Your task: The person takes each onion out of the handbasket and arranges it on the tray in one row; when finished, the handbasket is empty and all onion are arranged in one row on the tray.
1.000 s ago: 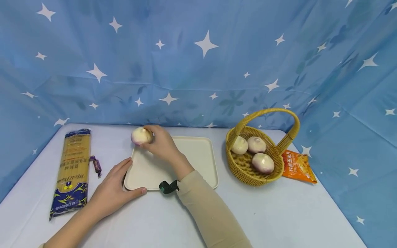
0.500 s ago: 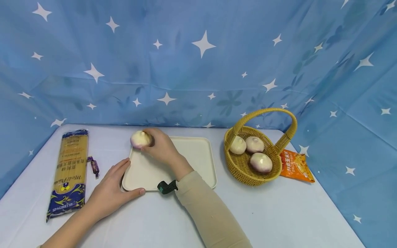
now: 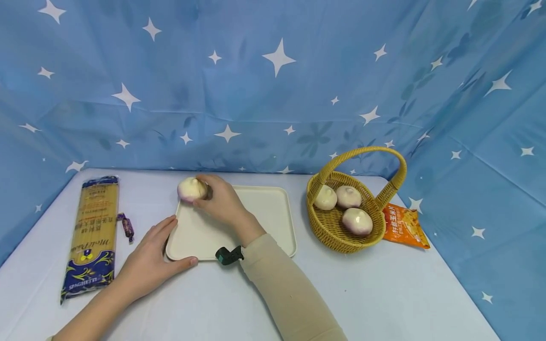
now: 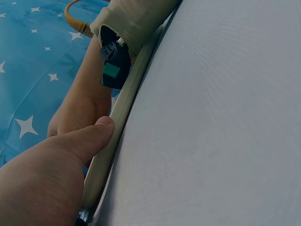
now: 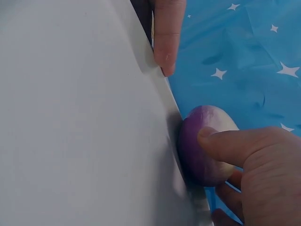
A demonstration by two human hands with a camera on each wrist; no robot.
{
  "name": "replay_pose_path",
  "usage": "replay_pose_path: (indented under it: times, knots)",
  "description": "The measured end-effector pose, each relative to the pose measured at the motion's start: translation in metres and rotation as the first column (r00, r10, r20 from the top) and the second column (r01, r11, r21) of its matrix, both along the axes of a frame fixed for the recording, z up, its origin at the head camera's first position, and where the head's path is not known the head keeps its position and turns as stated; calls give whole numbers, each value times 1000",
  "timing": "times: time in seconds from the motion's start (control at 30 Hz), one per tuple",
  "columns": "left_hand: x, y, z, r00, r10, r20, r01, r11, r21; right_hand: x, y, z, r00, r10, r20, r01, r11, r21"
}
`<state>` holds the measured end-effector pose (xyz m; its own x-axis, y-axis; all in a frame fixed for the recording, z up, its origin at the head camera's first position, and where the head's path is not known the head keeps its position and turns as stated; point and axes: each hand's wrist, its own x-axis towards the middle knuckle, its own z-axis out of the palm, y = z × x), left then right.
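Right hand (image 3: 219,201) grips onion (image 3: 191,189), tip up-right; left hand (image 3: 147,263) flat, thumb on tray (image 3: 273,213) rim.

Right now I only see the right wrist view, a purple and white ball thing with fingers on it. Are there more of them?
Observer: Yes, three more sit in a wicker basket.
Operator: What is the ball resting on?
Observer: The far left corner of a cream tray, gripped by the right hand.
Operator: Whose finger is that up top?
Observer: The left hand, thumb on the tray's near edge.
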<state>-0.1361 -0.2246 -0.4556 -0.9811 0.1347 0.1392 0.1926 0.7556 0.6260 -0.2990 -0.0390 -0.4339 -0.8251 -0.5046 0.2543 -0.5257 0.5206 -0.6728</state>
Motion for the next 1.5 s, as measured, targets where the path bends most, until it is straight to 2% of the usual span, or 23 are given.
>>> replay_pose_path:
  times: [0.97,1.27,1.5]
  knots:
    - [0,1,3,1000,-2,16,2,1000,-8,2,6,4,1000,-11,6,12,1000,-16]
    - [1,1,2,1000,-3,15,3,1000,-21,9,8,16,1000,4,-29,-4,1000,20]
    - [1,0,1,1000,-7,5,7,1000,-12,12,9,27,998,36,-44,-36,999,-5]
